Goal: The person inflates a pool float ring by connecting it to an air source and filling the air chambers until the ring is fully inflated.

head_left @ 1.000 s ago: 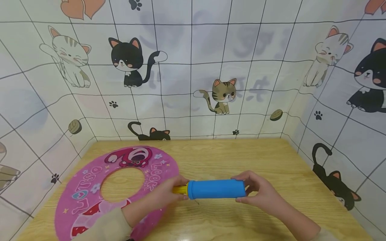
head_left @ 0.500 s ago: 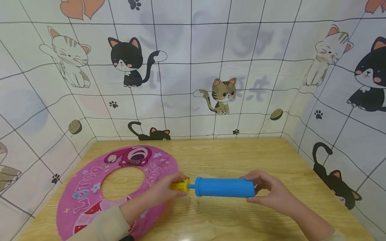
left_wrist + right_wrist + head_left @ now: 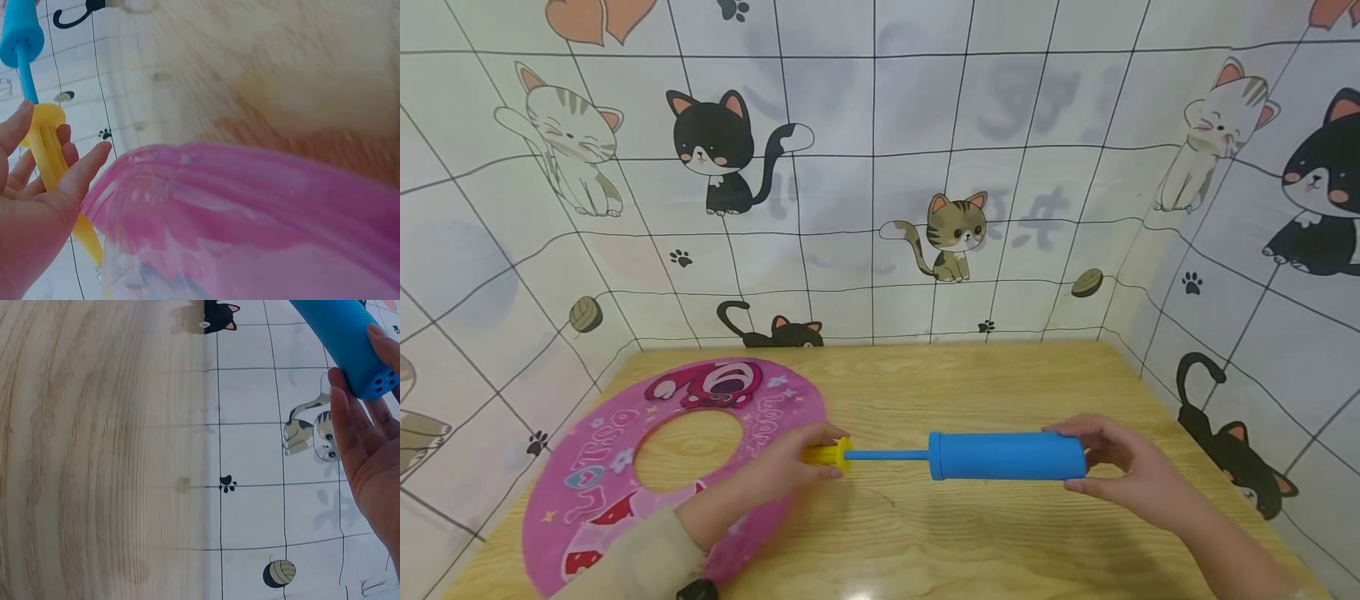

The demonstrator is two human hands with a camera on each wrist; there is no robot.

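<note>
A blue hand pump [image 3: 1009,456] is held level above the table in the head view, its thin blue rod [image 3: 887,455] drawn out of the barrel to the left. My left hand [image 3: 793,457] grips the yellow handle [image 3: 49,150] at the rod's end. With fingertips and thumb, my right hand [image 3: 1120,467] pinches the barrel's far end. Small round holes show in that end cap [image 3: 385,382] in the right wrist view. Below and behind my left forearm lies a pink swim ring [image 3: 576,433], its lower part covered by the sleeve.
The wood-grain table [image 3: 970,383] is bordered at the back and both sides by white gridded wall covering [image 3: 835,192] with cartoon cats. The swim ring takes up the table's left side.
My right hand has moved right with the barrel and my left hand left with the handle, so the rod now shows at length. The swim ring has shifted slightly left.
</note>
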